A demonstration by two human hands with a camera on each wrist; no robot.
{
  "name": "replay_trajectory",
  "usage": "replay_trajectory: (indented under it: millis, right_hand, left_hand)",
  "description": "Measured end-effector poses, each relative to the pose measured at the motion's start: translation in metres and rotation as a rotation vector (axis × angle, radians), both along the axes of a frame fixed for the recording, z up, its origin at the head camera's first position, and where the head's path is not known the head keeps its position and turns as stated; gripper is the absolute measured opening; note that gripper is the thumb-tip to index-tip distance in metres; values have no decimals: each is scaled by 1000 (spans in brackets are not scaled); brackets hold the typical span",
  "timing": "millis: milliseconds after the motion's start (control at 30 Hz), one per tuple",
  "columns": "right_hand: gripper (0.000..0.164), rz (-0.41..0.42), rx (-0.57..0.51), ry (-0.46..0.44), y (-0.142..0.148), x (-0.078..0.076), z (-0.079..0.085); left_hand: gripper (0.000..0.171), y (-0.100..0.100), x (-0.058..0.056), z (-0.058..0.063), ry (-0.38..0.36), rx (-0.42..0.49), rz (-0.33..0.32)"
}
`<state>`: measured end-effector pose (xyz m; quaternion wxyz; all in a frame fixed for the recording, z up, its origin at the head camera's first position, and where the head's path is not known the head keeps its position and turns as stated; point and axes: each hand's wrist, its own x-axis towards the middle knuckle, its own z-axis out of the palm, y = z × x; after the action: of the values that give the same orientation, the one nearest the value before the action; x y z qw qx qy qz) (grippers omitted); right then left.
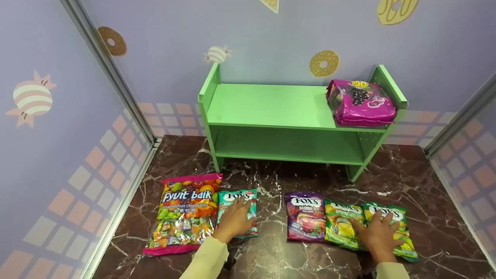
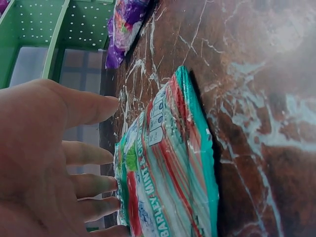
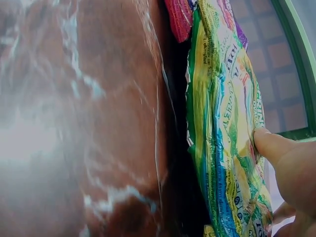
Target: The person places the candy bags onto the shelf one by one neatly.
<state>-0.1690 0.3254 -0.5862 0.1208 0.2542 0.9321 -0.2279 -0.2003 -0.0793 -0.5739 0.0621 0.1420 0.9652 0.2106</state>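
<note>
Left hand [image 1: 234,220] spreads loosely over the mint candy bag [image 2: 170,163], near left; right hand [image 1: 378,237] — fingers fanned, gripping nothing — spans the lemony bag [image 1: 341,224] and its right neighbour [image 1: 407,248], near right. Light, even pressure should spare these packs creases.

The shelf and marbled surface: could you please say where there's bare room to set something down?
Bare: the top board left of the purple bag, the lower board, and the strip between the mint bag and berries bag. Crowded: by the left hand, the Fyvit baik bag beside the mint bag; by the right hand, two yellow-green bags beside the berries bag.
</note>
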Motion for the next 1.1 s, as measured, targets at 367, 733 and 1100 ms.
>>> replay_trajectory:
  millis: [367, 733, 1100]
  right_hand:
    - [116, -1, -5, 27, -21, 1, 0]
    - [114, 4, 4, 58, -35, 1, -2]
    - [113, -17, -10, 84, -49, 1, -4]
  left_hand:
    - [61, 11, 3, 1, -49, 9, 22]
    - [62, 27, 4, 2, -50, 19, 6]
    - [61, 36, 6, 4, -68, 19, 11]
